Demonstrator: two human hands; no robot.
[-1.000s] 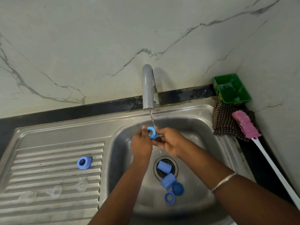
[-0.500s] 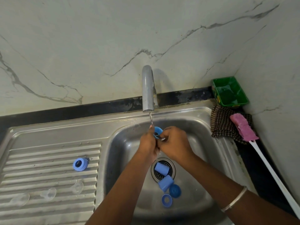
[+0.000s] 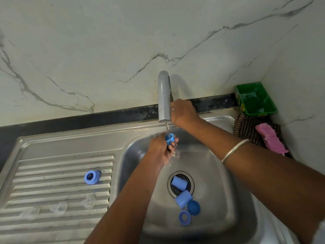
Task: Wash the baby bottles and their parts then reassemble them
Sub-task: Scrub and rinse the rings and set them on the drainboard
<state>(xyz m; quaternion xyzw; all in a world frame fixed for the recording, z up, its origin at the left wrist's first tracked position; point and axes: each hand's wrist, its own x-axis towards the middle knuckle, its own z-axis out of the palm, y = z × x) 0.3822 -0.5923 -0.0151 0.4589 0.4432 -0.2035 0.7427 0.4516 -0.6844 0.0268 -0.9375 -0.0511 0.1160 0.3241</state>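
You are mid-rinse: your left hand (image 3: 161, 148) grips a blue ring (image 3: 169, 138) under the thin stream from the tap (image 3: 164, 95), over the sink (image 3: 228, 199). Your right hand (image 3: 182, 111) is up behind the spout, well apart from the left, fingers curled there; whether it grips a handle you cannot tell, as the spout hides it. A second ring (image 3: 91, 177) and three clear teats (image 3: 58, 207) lie on the drainboard (image 3: 44, 166), apparently rinsed. Two caps (image 3: 182, 199), a round lid (image 3: 193, 207) and a third ring (image 3: 185, 217) lie by the drain, probably still to wash. Next, likely, set this ring beside the other and pick up a cap; wet plastic slips, so hold firmly.
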